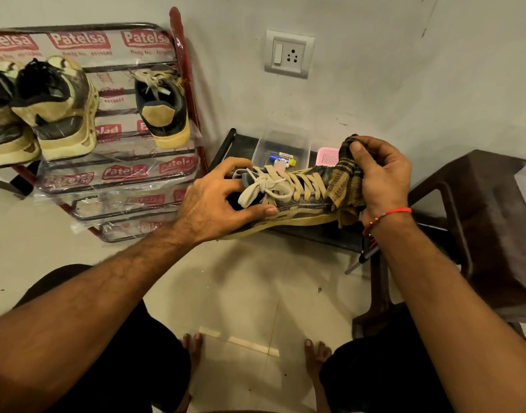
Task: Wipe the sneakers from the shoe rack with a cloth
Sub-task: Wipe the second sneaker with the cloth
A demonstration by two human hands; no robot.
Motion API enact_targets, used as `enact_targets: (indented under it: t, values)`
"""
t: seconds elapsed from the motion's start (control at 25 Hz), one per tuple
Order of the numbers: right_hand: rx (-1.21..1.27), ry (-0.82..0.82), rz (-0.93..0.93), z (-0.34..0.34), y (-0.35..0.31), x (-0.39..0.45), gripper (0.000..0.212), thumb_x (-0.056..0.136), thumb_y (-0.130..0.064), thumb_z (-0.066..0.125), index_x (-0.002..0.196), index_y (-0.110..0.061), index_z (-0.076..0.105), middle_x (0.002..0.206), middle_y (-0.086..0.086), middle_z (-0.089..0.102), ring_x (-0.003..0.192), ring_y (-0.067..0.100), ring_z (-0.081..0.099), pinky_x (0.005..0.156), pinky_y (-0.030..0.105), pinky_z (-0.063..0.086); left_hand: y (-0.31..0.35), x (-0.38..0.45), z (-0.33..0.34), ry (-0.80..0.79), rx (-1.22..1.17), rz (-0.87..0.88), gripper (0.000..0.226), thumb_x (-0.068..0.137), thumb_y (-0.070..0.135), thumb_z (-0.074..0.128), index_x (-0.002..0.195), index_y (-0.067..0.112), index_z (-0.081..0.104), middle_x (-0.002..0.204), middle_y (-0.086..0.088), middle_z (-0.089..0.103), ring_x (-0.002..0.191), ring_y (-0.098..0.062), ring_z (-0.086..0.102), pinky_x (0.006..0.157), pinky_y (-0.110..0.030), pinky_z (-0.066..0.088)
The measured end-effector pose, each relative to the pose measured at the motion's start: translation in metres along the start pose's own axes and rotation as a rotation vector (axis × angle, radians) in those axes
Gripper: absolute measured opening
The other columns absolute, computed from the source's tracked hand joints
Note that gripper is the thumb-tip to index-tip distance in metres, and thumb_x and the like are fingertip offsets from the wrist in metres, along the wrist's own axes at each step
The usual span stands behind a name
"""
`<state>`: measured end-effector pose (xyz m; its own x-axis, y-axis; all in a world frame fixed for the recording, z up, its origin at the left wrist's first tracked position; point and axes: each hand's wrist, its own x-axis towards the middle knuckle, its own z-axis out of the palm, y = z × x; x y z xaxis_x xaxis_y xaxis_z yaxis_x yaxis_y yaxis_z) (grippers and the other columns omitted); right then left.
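Observation:
A dark sneaker (300, 198) with tan laces and a yellowed sole is held in mid-air in front of me, toe pointing right. My left hand (217, 201) grips its heel end, thumb along the side. My right hand (381, 177) presses a checked brown-and-yellow cloth (343, 186) over the toe. On the metal shoe rack (130, 171) at the left sit its matching sneaker (163, 108) and two bulkier cream-and-black sneakers (56, 111).
A low dark table (240, 144) behind the shoe carries a clear plastic box (282, 147) with small items and a pink basket (327, 156). A brown plastic stool (476, 222) stands at the right. A wall socket (288, 53) is above. My bare feet rest on the tiled floor.

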<state>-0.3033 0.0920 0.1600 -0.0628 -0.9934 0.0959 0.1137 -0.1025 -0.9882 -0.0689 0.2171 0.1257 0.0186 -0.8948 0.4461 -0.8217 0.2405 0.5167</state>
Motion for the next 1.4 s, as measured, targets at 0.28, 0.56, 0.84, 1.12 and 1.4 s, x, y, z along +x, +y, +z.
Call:
enact_targets:
  t: [0.28, 0.56, 0.84, 1.12, 1.4]
  values:
    - [0.035, -0.011, -0.018, 0.002, 0.002, 0.001, 0.012, 0.090, -0.008, 0.070, 0.095, -0.018, 0.073, 0.096, 0.004, 0.074, 0.095, 0.024, 0.070, 0.089, 0.050, 0.058, -0.011, 0.003, 0.011, 0.132, -0.132, -0.224, 0.049, 0.084, 0.061, 0.060, 0.102, 0.020, 0.079, 0.121, 0.016, 0.066, 0.096, -0.008, 0.067, 0.078, -0.043, 0.059]
    - [-0.597, -0.348, -0.709, 0.032, 0.005, -0.060, 0.020, 0.093, -0.012, 0.065, 0.112, -0.009, 0.069, 0.108, 0.005, 0.065, 0.104, 0.021, 0.060, 0.095, 0.034, 0.049, -0.016, 0.007, 0.007, 0.241, -0.081, -0.480, 0.043, 0.085, 0.059, 0.057, 0.106, 0.025, 0.075, 0.099, 0.013, 0.067, 0.088, -0.013, 0.063, 0.079, -0.042, 0.058]
    - [-0.937, -0.339, -0.708, 0.033, 0.027, -0.031, 0.028, 0.097, -0.022, 0.060, 0.121, -0.009, 0.069, 0.115, 0.010, 0.062, 0.102, 0.022, 0.059, 0.088, 0.035, 0.054, -0.022, 0.013, 0.004, 0.266, -0.103, -0.571, 0.045, 0.084, 0.058, 0.056, 0.104, 0.021, 0.073, 0.087, 0.004, 0.070, 0.081, -0.017, 0.066, 0.074, -0.040, 0.058]
    - [-0.770, -0.530, -0.807, 0.063, 0.034, -0.076, 0.020, 0.094, -0.013, 0.065, 0.110, -0.005, 0.071, 0.107, 0.012, 0.062, 0.100, 0.022, 0.060, 0.092, 0.029, 0.050, -0.008, 0.009, 0.008, 0.249, -0.067, -0.476, 0.053, 0.082, 0.065, 0.047, 0.103, 0.025, 0.073, 0.088, 0.008, 0.071, 0.078, -0.014, 0.065, 0.068, -0.035, 0.057]
    - [-0.789, -0.287, -0.698, 0.050, 0.025, -0.047, 0.016, 0.093, -0.013, 0.066, 0.106, -0.006, 0.073, 0.106, 0.010, 0.063, 0.097, 0.015, 0.057, 0.091, 0.023, 0.049, -0.004, 0.010, 0.011, 0.281, -0.041, -0.472, 0.040, 0.091, 0.060, 0.054, 0.100, 0.026, 0.072, 0.085, 0.014, 0.067, 0.075, -0.011, 0.063, 0.067, -0.039, 0.058]
